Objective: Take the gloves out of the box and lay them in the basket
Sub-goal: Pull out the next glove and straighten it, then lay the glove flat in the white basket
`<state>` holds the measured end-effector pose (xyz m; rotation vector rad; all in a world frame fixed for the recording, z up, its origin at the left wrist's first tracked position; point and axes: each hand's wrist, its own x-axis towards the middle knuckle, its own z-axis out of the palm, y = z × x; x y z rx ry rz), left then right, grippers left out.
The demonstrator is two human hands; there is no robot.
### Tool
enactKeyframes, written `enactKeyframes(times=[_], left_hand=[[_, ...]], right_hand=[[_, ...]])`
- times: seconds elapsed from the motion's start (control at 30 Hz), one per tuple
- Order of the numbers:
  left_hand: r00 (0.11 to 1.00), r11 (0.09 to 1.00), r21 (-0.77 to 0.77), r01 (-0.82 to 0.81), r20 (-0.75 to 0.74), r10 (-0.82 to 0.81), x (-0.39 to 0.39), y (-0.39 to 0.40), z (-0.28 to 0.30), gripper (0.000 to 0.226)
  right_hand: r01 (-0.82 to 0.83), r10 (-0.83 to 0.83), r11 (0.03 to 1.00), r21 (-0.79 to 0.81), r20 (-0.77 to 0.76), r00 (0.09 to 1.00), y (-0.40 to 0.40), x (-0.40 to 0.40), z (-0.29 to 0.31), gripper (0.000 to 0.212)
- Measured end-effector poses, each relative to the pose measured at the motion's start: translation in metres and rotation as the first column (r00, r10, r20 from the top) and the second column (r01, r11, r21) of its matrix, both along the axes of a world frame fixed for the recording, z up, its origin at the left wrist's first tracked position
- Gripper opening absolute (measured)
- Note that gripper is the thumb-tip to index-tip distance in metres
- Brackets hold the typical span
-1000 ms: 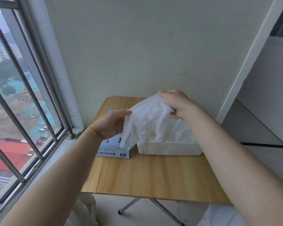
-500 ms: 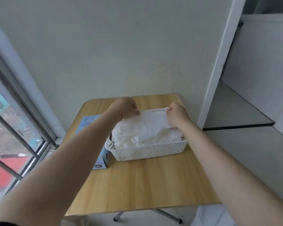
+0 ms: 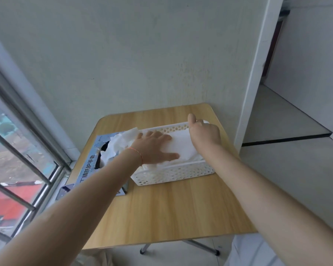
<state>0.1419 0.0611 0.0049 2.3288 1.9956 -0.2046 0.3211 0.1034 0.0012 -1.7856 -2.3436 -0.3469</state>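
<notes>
Gloves (image 3: 181,148) in basket (image 3: 173,174); left hand (image 3: 154,146) flat atop; right hand (image 3: 206,134) curled, grip unclear.

On the surface (image 3: 161,212) the basket (image 3: 173,174) sits at twelve o'clock, gloves (image 3: 181,148) inside, the box (image 3: 88,167) touching its nine o'clock side.

A home balcony nook: barred window (image 3: 17,150) high over rooftops, plain plaster wall (image 3: 142,54), small folding wooden tabletop (image 3: 171,212), tiled floor (image 3: 296,169)
</notes>
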Motion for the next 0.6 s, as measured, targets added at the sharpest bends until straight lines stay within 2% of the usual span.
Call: enactKeyframes(times=[0.13,0.2,0.3,0.37,0.4,0.5,0.6], left_hand=[[0.997,0.998,-0.055,-0.032,0.067,0.036,0.000,-0.004,-0.006,0.092],[0.989,1.000,-0.019,-0.024,0.148,0.027,-0.002,-0.006,0.000,0.091],[0.950,0.970,0.238,-0.047,0.311,-0.031,-0.019,-0.008,0.013,0.062],[0.927,0.904,0.399,-0.155,0.376,-0.008,-0.038,-0.009,0.021,0.040],[0.917,0.878,0.419,-0.230,0.395,0.052,-0.049,-0.011,0.024,0.033],[0.856,0.868,0.268,-0.417,0.438,0.275,-0.081,-0.019,0.025,0.039],[0.796,0.862,0.150,-0.484,0.484,0.363,-0.112,-0.028,0.017,0.035]], right_hand=[[0.069,-0.069,0.995,0.070,0.008,0.998,-0.006,-0.001,0.004,0.029],[0.081,-0.082,0.989,0.125,0.005,0.997,-0.006,-0.005,0.010,0.022],[0.033,-0.024,0.980,0.195,-0.046,0.999,-0.008,-0.018,0.023,0.019],[-0.042,0.059,0.981,0.188,-0.086,0.995,-0.011,-0.034,0.030,0.016],[-0.093,0.112,0.981,0.171,-0.108,0.988,-0.013,-0.043,0.032,0.015],[-0.241,0.252,0.968,0.075,-0.229,0.940,-0.019,-0.072,0.033,0.016],[-0.336,0.307,0.941,-0.032,-0.334,0.891,-0.025,-0.102,0.027,0.019]])
